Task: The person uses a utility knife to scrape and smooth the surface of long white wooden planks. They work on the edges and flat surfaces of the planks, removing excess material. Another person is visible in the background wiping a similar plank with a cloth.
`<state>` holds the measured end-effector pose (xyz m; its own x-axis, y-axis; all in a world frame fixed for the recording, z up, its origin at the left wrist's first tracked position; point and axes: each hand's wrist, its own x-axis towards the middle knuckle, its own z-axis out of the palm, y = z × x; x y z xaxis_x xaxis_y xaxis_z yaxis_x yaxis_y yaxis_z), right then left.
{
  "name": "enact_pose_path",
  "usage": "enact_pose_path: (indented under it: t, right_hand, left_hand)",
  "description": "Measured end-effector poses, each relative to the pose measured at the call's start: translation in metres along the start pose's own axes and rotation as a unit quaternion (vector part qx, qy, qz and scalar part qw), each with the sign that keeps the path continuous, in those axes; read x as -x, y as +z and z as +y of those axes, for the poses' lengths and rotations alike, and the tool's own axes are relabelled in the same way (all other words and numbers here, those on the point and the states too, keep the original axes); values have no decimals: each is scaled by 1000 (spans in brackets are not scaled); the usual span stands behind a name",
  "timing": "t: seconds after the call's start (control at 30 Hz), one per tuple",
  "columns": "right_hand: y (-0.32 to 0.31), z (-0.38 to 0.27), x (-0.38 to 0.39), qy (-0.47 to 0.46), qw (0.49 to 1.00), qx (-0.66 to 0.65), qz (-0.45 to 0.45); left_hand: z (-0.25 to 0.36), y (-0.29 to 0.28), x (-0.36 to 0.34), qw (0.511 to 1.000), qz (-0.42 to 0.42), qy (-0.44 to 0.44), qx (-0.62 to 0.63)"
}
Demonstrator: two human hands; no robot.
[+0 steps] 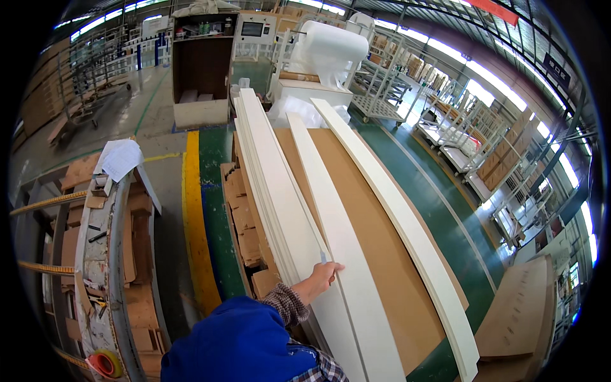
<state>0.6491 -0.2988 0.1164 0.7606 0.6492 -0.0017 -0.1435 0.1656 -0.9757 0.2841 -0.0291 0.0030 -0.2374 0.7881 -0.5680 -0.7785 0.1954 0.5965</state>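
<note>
My left hand reaches in from the lower edge in a blue sleeve with a checked cuff. Its fingers are closed, and a small pale-blue piece sticks up from them; its kind I cannot make out. The hand rests over the seam between a stack of long white boards on its left and another white board on its right. Farther right lies a separate long white strip. The boards lie on a brown sheet. My right hand is out of view.
A metal-framed bench with papers and an orange tape roll stands at left. Cardboard pieces lie beside the boards. Beyond are a large plastic wrap roll and a dark cabinet. Wheeled racks line the right.
</note>
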Motion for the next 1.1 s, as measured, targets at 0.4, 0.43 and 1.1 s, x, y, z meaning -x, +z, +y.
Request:
enact_pose_path:
  t: [0.4,0.43,1.1]
  right_hand:
    - [43,35,-8,88,989,-35,-116]
    - [46,39,-10,95,987,-38,-127]
    - [-73,96,-6,169,955,-208,-131]
  left_hand:
    - [55,-34,46,999,23,29,4]
    - [57,-38,47,999,32,34,4]
    - [41,-119,1,995,68,1,-76]
